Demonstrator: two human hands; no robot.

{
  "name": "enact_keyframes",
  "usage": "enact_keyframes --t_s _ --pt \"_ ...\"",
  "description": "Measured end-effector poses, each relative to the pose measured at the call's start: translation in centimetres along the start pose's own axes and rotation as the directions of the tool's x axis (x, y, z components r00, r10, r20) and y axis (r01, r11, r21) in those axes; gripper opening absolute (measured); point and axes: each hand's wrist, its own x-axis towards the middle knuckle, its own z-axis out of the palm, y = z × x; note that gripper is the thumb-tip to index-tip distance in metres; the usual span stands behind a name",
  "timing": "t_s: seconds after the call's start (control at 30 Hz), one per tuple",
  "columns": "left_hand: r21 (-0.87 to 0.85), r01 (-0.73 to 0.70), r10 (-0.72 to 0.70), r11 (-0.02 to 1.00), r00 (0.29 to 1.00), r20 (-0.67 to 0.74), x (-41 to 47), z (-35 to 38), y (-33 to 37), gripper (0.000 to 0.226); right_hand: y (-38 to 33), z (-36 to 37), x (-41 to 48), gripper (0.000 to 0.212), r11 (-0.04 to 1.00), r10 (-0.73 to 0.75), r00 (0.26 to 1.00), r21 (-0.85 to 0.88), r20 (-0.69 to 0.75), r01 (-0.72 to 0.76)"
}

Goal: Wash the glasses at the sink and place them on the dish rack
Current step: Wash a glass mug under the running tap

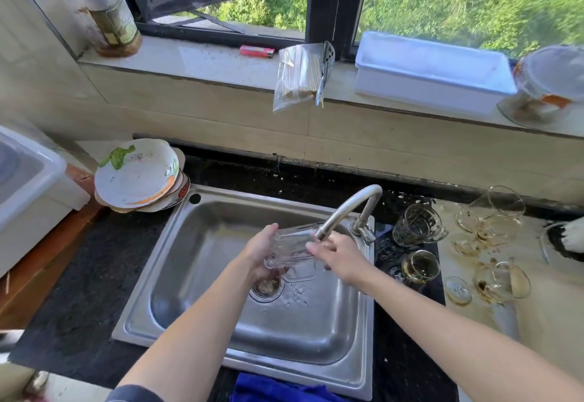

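A clear glass (289, 248) lies on its side over the steel sink (196, 275), just under the spout of the curved faucet (347, 209). My left hand (260, 251) grips its base end from the left. My right hand (336, 254) is at the glass's open end, with its fingers curled at the rim. Right of the sink stand a ribbed glass pitcher (417, 226) and a small glass (420, 267). Several more stained glasses (496, 281) stand and lie on the pale counter further right.
A stack of dirty plates (139, 174) leans at the sink's back left corner. A white bin (28, 193) stands at far left. A blue cloth (278, 390) hangs at the sink's front edge. On the window sill are a jar (107, 13), a lighter (256, 51), a bag of sticks (300, 76) and a white tray (433, 73).
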Motion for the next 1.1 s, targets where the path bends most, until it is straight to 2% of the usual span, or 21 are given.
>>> enact_keyframes --t_s 0.03,0.1,0.13,0.17,0.23,0.3,0.33,0.37,0.43,0.5,0.53,0.67,0.77,0.83,0.9,0.97,1.0,1.1 --pt "0.002 -0.01 0.01 1.0 1.0 -0.008 -0.1 0.6 -0.3 0.048 -0.3 0.4 0.6 0.004 0.994 0.041 0.997 0.107 -0.072 -0.033" --pt "-0.02 -0.043 0.041 0.999 0.997 -0.064 -0.3 1.5 -0.5 0.04 -0.4 1.6 1.5 0.019 0.954 0.162 0.955 0.288 -0.249 -0.087" --pt "-0.024 -0.069 0.065 0.997 0.992 -0.111 -0.5 1.7 -0.5 0.038 -0.2 2.2 1.7 0.024 0.956 0.198 0.924 0.274 -0.326 -0.109" --pt "-0.022 -0.099 0.095 0.995 0.983 -0.156 -0.5 1.6 -0.7 0.038 0.1 2.6 1.7 0.025 0.977 0.188 0.903 0.166 -0.386 -0.133" --pt "0.038 -0.132 0.137 0.991 0.97 -0.2 -1.0 1.7 -0.9 0.035 0.7 3.1 1.6 0.024 0.989 0.13 0.912 -0.013 -0.389 -0.146" --pt "0.127 -0.162 0.185 0.979 0.963 -0.197 -1.7 2.2 -1.2 0.031 0.4 2.4 2.6 0.031 0.975 0.211 0.903 0.015 -0.375 -0.221" --pt "0.148 -0.179 0.207 0.973 0.957 -0.203 -2.1 2.6 -1.3 0.029 0.3 1.9 3.2 0.035 0.957 0.257 0.871 -0.017 -0.418 -0.29" --pt "0.152 -0.196 0.226 0.969 0.95 -0.216 -2.5 2.9 -1.1 0.027 0.2 1.6 3.6 0.038 0.942 0.235 0.844 -0.1 -0.482 -0.32" --pt "0.124 -0.223 0.249 0.967 0.934 -0.257 -2.7 2.8 -0.6 0.025 -0.4 2.1 2.8 0.04 0.937 0.09 0.858 -0.249 -0.505 -0.245" --pt "0.096 -0.25 0.267 0.964 0.923 -0.279 -2.5 2.3 -0.2 0.025 -0.5 3.0 1.4 0.047 0.927 -0.038 0.904 -0.354 -0.425 -0.128" --pt "0.108 -0.261 0.281 0.959 0.92 -0.272 -2.5 2.1 -0.1 0.025 -0.7 2.9 1.0 0.051 0.934 -0.061 0.917 -0.347 -0.395 -0.088" --pt "0.129 -0.296 0.319 0.946 0.918 -0.235 -2.9 2.8 0.0 0.024 -1.6 1.2 3.1 0.034 0.997 0.055 0.913 -0.031 -0.405 -0.074" --pt "-0.108 -0.195 0.164 0.975 0.956 -0.244 -1.9 2.2 -0.3 0.027 -0.5 1.1 3.2 0.036 0.996 0.038 0.945 0.086 -0.326 -0.01" --pt "-0.251 -0.121 0.06 0.96 0.969 -0.24 -1.1 1.7 -0.9 0.034 0.3 1.1 2.5 0.028 0.972 0.144 0.963 0.214 -0.228 -0.095" --pt "-0.293 -0.1 0.025 0.951 0.968 -0.249 -0.5 1.9 -1.6 0.029 0.9 1.2 1.9 0.023 0.905 0.284 0.947 0.369 -0.151 -0.213" --pt "-0.223 -0.092 0.036 0.97 0.969 -0.245 -0.4 2.3 -2.0 0.026 1.2 1.5 1.5 0.029 0.841 0.369 0.921 0.467 -0.129 -0.272" --pt "-0.131 -0.099 0.065 0.986 0.967 -0.247 -0.3 2.4 -2.2 0.026 1.2 1.5 1.4 0.03 0.81 0.395 0.911 0.514 -0.121 -0.283" --pt "0.217 -0.229 0.279 0.949 0.93 -0.238 0.0 3.0 -2.7 0.032 1.4 0.9 1.0 0.023 0.731 0.433 0.896 0.62 -0.101 -0.283"
